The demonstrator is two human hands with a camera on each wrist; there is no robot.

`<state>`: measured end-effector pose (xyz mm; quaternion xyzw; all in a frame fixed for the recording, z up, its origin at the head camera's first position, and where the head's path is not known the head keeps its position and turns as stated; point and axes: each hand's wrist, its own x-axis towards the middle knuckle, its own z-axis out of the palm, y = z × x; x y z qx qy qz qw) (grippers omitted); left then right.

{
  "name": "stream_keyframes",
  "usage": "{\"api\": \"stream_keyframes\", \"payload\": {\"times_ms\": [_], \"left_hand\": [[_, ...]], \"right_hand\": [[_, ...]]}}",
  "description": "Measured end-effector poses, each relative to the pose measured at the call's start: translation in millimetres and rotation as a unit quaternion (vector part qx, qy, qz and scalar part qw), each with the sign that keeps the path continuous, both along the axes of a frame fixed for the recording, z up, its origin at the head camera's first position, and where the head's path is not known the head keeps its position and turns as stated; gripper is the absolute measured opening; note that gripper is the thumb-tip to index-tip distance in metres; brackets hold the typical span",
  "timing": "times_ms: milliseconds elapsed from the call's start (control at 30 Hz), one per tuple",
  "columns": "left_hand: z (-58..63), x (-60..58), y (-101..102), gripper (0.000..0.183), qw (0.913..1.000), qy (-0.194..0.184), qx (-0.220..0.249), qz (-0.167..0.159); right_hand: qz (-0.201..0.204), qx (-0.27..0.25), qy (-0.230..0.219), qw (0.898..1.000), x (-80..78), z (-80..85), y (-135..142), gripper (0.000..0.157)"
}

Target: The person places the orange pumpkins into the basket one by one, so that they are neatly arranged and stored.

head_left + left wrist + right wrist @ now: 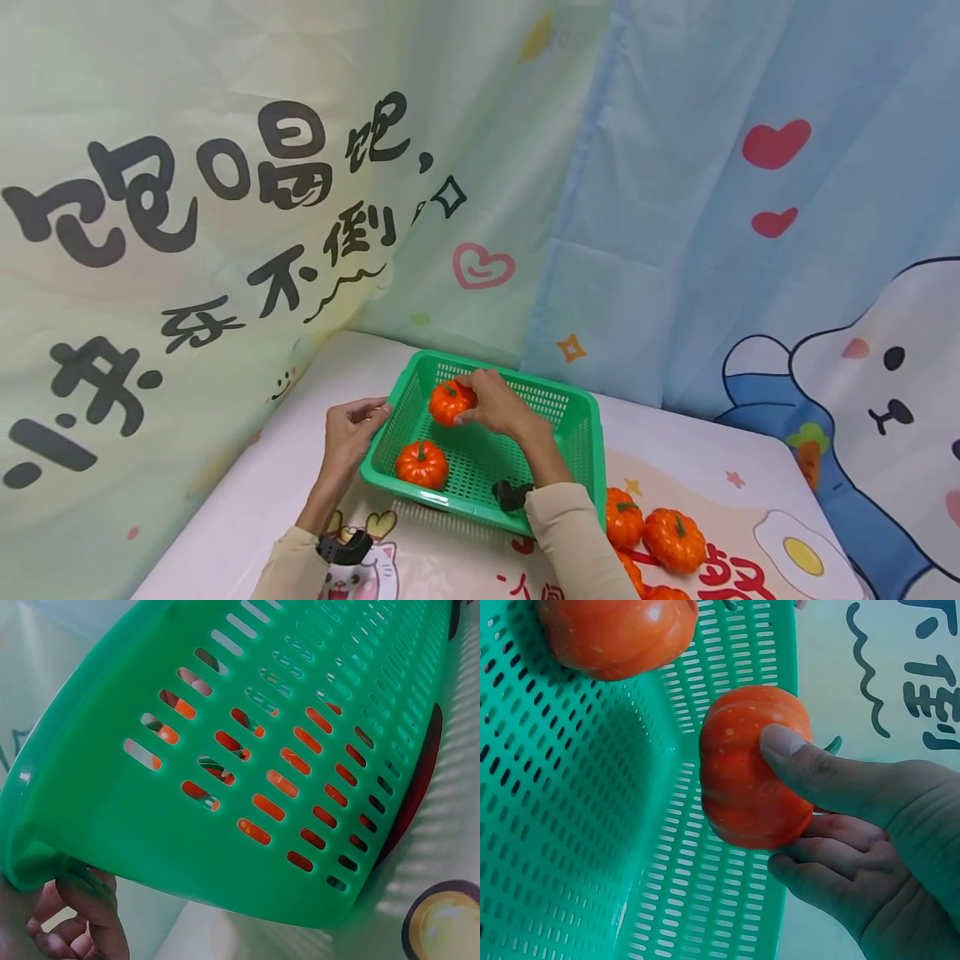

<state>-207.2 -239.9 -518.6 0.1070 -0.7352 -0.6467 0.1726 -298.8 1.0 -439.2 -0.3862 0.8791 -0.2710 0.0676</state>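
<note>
A green plastic basket with slotted walls sits on the table, one small orange pumpkin resting in its near left corner. My right hand grips a second pumpkin between thumb and fingers, inside the basket near its far left part. The green stem of that pumpkin points toward the palm in the right wrist view. At the basket's left rim, my left hand holds the edge. Its fingers curl beneath the rim in the left wrist view.
Several more pumpkins lie on the table right of the basket, partly behind my right sleeve. A printed cloth covers the table. Printed curtains rise close behind and to the left of it.
</note>
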Motion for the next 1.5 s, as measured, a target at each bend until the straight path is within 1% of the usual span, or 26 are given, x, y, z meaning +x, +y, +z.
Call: {"api": "stream_keyframes", "payload": {"times_ms": [100, 300, 433, 567, 633, 700, 767, 867, 933, 1000, 1033, 1067, 1167, 1200, 1267, 1300, 1333, 1367, 1400, 1467, 1500], "left_hand": [[-0.3, -0.4, 0, 0.03, 1.0, 0.003, 0.004, -0.005], [-0.6, 0.1, -1, 0.028, 0.9999, 0.006, 0.009, -0.008], [-1.2, -0.8, -1, 0.028, 0.9998, 0.006, 0.018, -0.01], [-1.6, -2.0, -1, 0.028, 0.9996, 0.007, 0.025, -0.009], [-1.5, -2.3, -1, 0.028, 0.9996, 0.007, 0.026, -0.009], [-0.9, -2.2, 0, 0.027, 0.9996, 0.008, 0.025, -0.009], [-1.2, -2.6, 0, 0.028, 0.9997, 0.006, 0.024, -0.01], [-1.5, -2.8, 0, 0.029, 0.9997, 0.005, 0.022, -0.008], [-1.7, -2.5, -1, 0.028, 0.9997, 0.006, 0.022, -0.008], [-1.8, -1.9, -1, 0.028, 0.9997, 0.008, 0.022, -0.009], [-1.8, -1.6, -1, 0.028, 0.9997, 0.009, 0.022, -0.009], [-2.0, -1.4, -1, 0.028, 0.9997, 0.008, 0.023, -0.01], [-2.7, -1.2, -2, 0.029, 0.9997, 0.005, 0.022, -0.013], [-2.7, -1.3, -2, 0.029, 0.9996, 0.005, 0.024, -0.013], [-2.4, -1.6, -2, 0.029, 0.9995, 0.003, 0.027, -0.013], [-2.1, -1.6, -2, 0.029, 0.9995, 0.003, 0.028, -0.014], [-2.0, -1.6, -2, 0.028, 0.9995, 0.002, 0.029, -0.014], [-2.0, -1.8, -1, 0.027, 0.9995, 0.001, 0.03, -0.014], [-2.1, -1.9, -1, 0.026, 0.9994, 0.001, 0.03, -0.014], [-2.3, -1.9, -2, 0.025, 0.9995, 0.001, 0.029, -0.014], [-2.5, -2.1, -2, 0.024, 0.9995, 0.001, 0.029, -0.013]], "right_hand": [[0.006, -0.001, -0.001, 1.0, -1.3, -1.7, -1, 0.051], [0.017, 0.0, 0.008, 1.0, -4.6, -7.8, -4, 0.052], [0.022, 0.008, 0.015, 1.0, -6.6, -12.9, -6, 0.058], [0.027, 0.013, 0.023, 0.999, -8.5, -16.9, -8, 0.06], [0.031, 0.013, 0.025, 0.999, -11.9, -21.5, -8, 0.062], [0.043, 0.01, 0.038, 0.998, -21.3, -33.5, -6, 0.061], [0.055, 0.005, 0.046, 0.997, -35.3, -50.8, -3, 0.063], [0.061, 0.0, 0.059, 0.996, -60.5, -86.4, 0, 0.069], [0.06, -0.003, 0.061, 0.996, -74.0, -104.9, 0, 0.073], [0.06, -0.005, 0.067, 0.996, -80.9, -115.9, -1, 0.074], [0.061, -0.004, 0.069, 0.996, -81.7, -116.8, -2, 0.074], [0.066, 0.003, 0.082, 0.994, -73.5, -106.7, -3, 0.073], [0.084, 0.006, 0.094, 0.992, -63.7, -93.3, -5, 0.07], [0.086, 0.011, 0.091, 0.992, -56.0, -83.3, -7, 0.068], [0.084, 0.024, 0.071, 0.994, -40.1, -61.9, -10, 0.064], [0.088, 0.014, 0.063, 0.994, -49.0, -73.4, -10, 0.062], [0.088, 0.014, 0.064, 0.994, -53.6, -81.0, -11, 0.061], [0.083, 0.018, 0.048, 0.995, -46.0, -70.6, -12, 0.06], [0.079, 0.022, 0.035, 0.996, -40.9, -63.8, -13, 0.061], [0.089, 0.02, 0.056, 0.994, -57.5, -87.7, -11, 0.065], [0.092, 0.019, 0.063, 0.994, -57.8, -88.1, -11, 0.067]]}}
